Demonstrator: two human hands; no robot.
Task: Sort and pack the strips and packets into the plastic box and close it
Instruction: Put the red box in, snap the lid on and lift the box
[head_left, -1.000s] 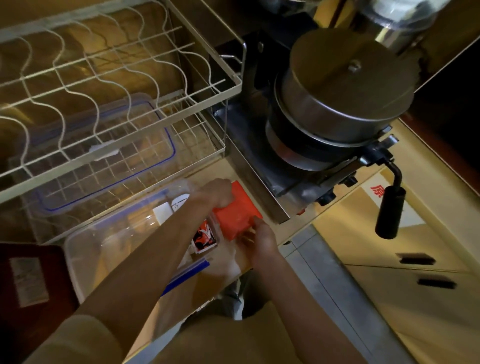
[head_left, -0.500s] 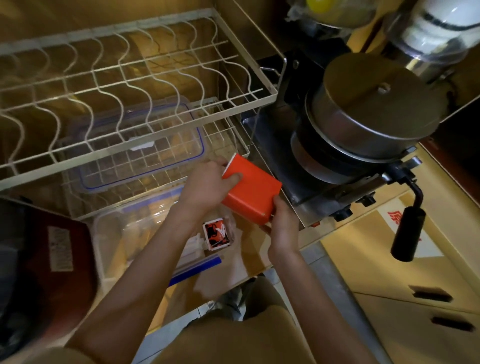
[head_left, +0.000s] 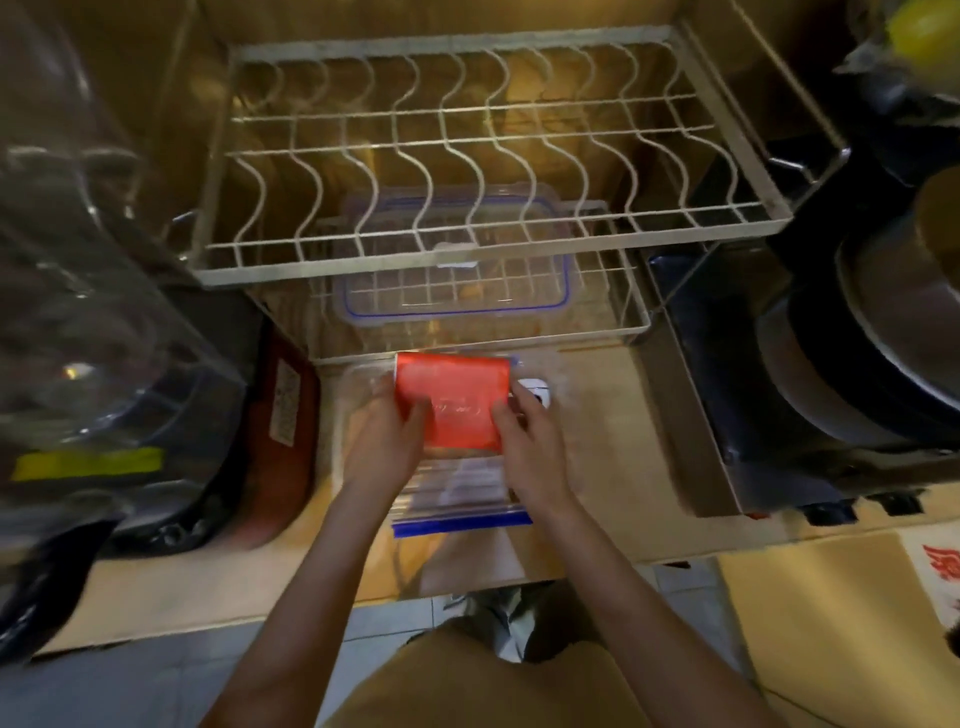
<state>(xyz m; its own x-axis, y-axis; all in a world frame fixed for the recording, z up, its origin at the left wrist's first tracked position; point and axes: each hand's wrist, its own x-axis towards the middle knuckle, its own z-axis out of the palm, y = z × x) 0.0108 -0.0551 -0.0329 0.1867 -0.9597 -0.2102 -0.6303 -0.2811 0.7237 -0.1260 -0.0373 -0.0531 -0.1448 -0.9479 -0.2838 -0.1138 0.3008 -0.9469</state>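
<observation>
Both hands held one red packet over the clear plastic box, which stood on the desk just in front of the wire rack. The left hand gripped the packet's left edge, thumb on its face. The right hand pinched the right edge, fingers curled. A small white item lay just beside the packet, at the right hand's fingertips. The blue-rimmed lid rested on the rack's lower tier. The frame was motion-blurred; the box's contents could not be told.
</observation>
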